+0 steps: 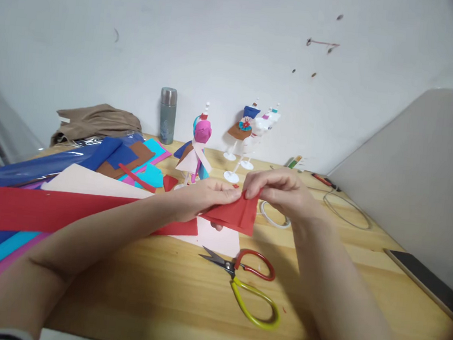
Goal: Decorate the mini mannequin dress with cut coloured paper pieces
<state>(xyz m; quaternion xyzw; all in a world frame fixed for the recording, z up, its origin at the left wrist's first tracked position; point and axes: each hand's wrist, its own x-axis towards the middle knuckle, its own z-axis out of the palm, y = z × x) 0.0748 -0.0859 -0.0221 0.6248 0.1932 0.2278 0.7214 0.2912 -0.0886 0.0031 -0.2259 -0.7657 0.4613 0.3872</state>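
Between my two hands is a folded piece of red fabric or paper (232, 213), held above the table. My left hand (203, 197) pinches its left side, thumb on top and fingertips underneath. The fingers of my right hand (274, 190) are closed on its upper right edge. Scissors (230, 266) with one red and one yellow handle lie on the wood below, blades partly apart. Long red (46, 210) and pale pink (93, 181) sheets run under my left forearm.
Small white mannequin stands (231, 176) dressed in coloured pieces stand by the wall, one with a pink round piece (203, 131). A thermos (167, 116), brown cloth (99, 120), white ring (274, 215), cable (345, 219) and dark flat device (428, 280) lie around the wooden table (149, 301).
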